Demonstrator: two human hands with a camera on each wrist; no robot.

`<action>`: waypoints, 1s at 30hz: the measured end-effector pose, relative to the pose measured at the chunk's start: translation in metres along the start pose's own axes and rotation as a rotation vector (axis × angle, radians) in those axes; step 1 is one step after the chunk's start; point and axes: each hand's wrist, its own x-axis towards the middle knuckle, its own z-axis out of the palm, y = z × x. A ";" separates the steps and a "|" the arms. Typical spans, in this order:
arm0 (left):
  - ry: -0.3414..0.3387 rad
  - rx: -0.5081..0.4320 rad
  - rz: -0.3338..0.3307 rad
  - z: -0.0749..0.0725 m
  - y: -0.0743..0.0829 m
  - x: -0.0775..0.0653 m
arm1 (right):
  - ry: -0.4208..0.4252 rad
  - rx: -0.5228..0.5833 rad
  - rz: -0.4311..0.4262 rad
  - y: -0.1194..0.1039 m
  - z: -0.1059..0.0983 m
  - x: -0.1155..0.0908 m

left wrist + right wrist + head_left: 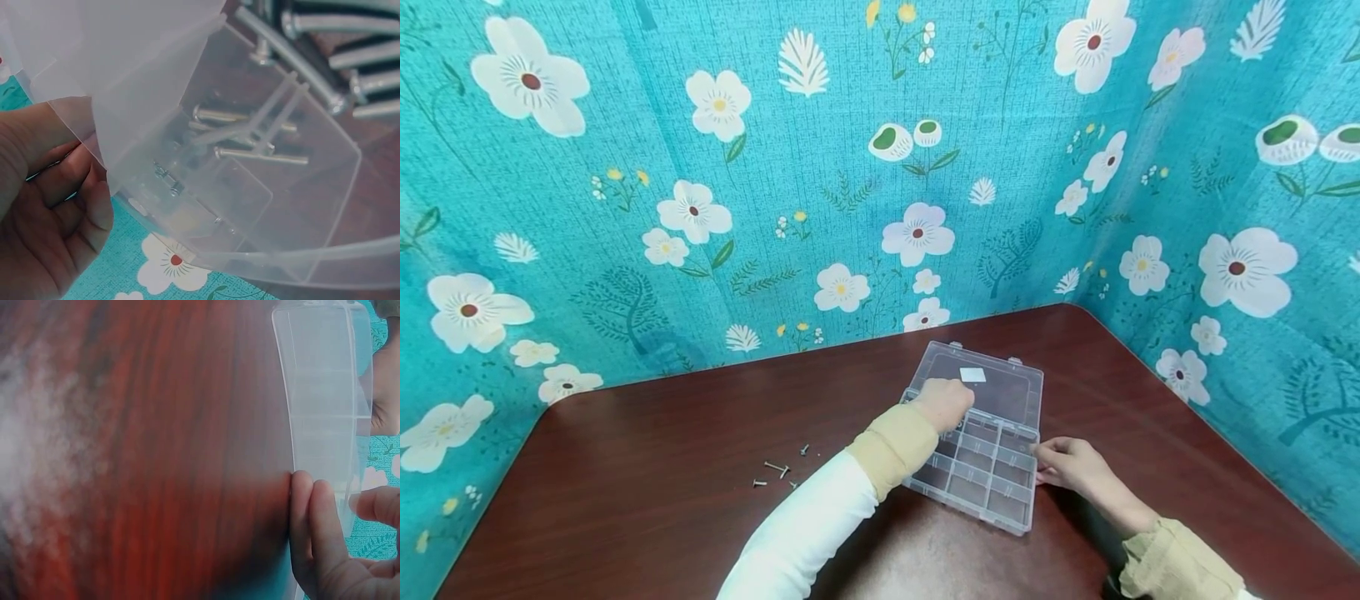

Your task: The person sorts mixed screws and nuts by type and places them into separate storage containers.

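A clear plastic compartment box (973, 467) lies on the table with its lid (992, 385) swung back. My left hand (946, 404) reaches over its far left compartments. In the left wrist view, the thumb and curled fingers (94, 206) of that hand are right at a translucent plastic wall; I cannot tell whether they hold anything. Metal screws (250, 153) show through the plastic there, and more thick screws (300, 69) appear close up. My right hand (1075, 465) grips the box's right side, fingers (322, 519) along the outer wall and thumb near the rim.
Several loose screws (778, 469) lie on the dark brown table (647, 500), left of the box and beside my left sleeve (820, 517). A turquoise flowered cloth (775, 183) stands behind the table and along its sides. A small white label (973, 375) sits on the lid.
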 end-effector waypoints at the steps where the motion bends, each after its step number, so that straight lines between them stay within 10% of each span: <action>1: -0.007 0.000 -0.003 -0.001 0.000 0.000 | -0.002 0.001 -0.003 0.000 -0.001 0.000; 30: -0.131 0.119 -0.020 -0.009 0.008 0.004 | -0.011 0.000 -0.013 -0.001 -0.001 -0.001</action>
